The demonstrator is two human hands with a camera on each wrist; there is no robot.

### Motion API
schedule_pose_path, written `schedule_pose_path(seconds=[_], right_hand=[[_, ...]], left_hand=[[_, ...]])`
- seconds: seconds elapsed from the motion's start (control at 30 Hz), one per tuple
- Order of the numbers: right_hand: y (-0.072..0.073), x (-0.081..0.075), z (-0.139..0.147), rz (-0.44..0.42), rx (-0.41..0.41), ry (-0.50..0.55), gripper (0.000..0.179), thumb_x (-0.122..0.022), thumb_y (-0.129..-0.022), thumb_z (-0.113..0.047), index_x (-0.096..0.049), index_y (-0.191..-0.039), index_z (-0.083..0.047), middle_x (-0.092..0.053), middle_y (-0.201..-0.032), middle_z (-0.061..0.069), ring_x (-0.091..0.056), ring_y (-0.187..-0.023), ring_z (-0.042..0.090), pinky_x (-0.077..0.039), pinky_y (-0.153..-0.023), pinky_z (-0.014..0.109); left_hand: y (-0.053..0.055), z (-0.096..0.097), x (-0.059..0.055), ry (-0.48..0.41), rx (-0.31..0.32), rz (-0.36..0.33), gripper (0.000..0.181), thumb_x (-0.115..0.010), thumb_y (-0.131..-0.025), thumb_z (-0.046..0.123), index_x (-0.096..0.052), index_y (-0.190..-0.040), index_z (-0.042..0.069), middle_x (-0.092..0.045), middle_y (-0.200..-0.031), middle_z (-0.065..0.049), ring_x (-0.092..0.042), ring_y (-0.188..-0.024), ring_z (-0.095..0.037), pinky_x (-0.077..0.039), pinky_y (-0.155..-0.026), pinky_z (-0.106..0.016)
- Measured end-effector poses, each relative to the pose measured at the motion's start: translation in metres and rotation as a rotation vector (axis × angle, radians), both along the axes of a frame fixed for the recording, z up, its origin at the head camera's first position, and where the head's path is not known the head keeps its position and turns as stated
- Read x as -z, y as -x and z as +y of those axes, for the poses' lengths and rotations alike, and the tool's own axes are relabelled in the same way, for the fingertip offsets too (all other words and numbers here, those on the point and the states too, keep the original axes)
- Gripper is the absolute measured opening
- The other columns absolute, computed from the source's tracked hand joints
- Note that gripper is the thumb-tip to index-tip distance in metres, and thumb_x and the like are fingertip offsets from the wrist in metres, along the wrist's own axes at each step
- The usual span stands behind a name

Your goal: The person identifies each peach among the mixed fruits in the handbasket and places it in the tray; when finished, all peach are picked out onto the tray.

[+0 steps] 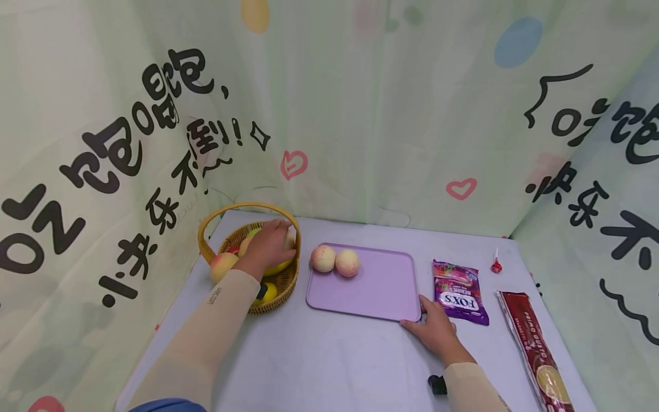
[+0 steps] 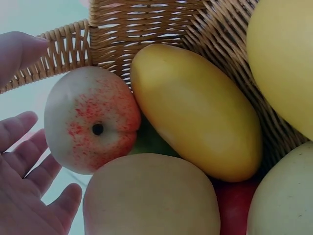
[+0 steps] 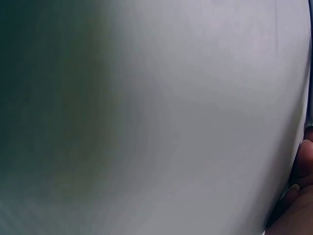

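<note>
My left hand is over the wicker basket of fruit. In the left wrist view its fingers lie spread beside a red-speckled peach; whether they touch it is hard to tell. Next to that peach lies a yellow mango, with a pale round fruit below it. At the near right corner of the purple tray, my right hand grips the rim between thumb and fingers. Two peaches, one on the left and another, sit side by side at the tray's far left.
Right of the tray lie a purple Fox's candy bag, a red lollipop and a long dark red packet. The basket's tall handle arches over the fruit. A printed curtain encloses the white table.
</note>
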State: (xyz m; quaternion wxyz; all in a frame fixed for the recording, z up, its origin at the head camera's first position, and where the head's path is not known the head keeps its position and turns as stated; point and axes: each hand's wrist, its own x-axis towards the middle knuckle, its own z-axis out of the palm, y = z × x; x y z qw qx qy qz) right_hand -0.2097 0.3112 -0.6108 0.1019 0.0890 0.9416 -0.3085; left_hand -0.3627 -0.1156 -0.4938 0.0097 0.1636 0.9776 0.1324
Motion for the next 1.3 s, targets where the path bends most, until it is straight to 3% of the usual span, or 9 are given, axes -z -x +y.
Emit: schedule_pose_path(seconds=[0.67, 0.87, 1.3], right_hand=[[-0.002, -0.001, 0.000, 0.014, -0.007, 0.001, 0.110, -0.076, -0.082, -0.063, -0.029, -0.159, 0.000, -0.047, -0.146, 0.027, -0.047, -0.131, 0.046, -0.032, -0.103, 0.074], [-0.002, -0.002, 0.000, 0.015, -0.005, -0.001, 0.111, -0.077, -0.081, -0.064, -0.029, -0.159, 0.000, -0.048, -0.146, 0.027, -0.047, -0.132, 0.046, -0.032, -0.103, 0.074], [-0.002, -0.001, 0.000, -0.002, 0.008, 0.010, 0.108, -0.078, -0.082, -0.060, -0.029, -0.159, -0.001, -0.047, -0.147, 0.027, -0.047, -0.133, 0.046, -0.031, -0.103, 0.075]], left_hand=[[0.008, -0.005, 0.006, 0.003, 0.001, -0.030, 0.079, -0.082, -0.085, 0.032, -0.047, -0.153, 0.012, -0.045, -0.156, -0.010, -0.042, -0.141, -0.031, -0.042, -0.116, -0.047], [0.013, -0.007, 0.010, 0.008, 0.020, -0.001, 0.081, -0.086, -0.082, 0.030, -0.049, -0.151, 0.009, -0.049, -0.150, -0.011, -0.047, -0.136, -0.031, -0.046, -0.112, -0.046], [0.011, -0.003, 0.005, 0.055, 0.004, 0.000, 0.081, -0.087, -0.081, 0.023, -0.048, -0.151, 0.010, -0.050, -0.149, -0.010, -0.046, -0.134, -0.031, -0.048, -0.110, -0.045]])
